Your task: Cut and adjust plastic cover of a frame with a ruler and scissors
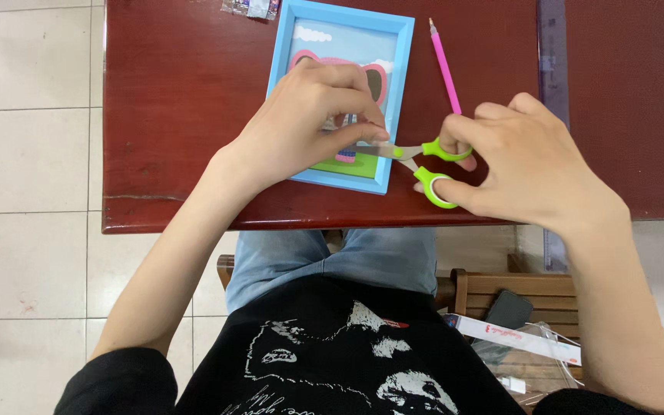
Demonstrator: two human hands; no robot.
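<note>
Head view: two hands work small green-handled scissors (424, 163) over a blue picture frame (337, 96) at upper centre.
Right hand (528, 165) has fingers through the scissor loops; left hand (301, 123) is closed in a pinch on something small at the blades, too hidden to identify. No cut pieces show on the red bench (186, 100), so progress cannot be judged. A pink pencil (445, 68) lies just right of the frame.

bare tabletop (186, 92) left, pink pencil (445, 68) beside blue frame (282, 58)

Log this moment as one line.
right hand: fingers in green scissors | left hand: pinching something small at blades, over blue frame | pink pencil on table
</note>
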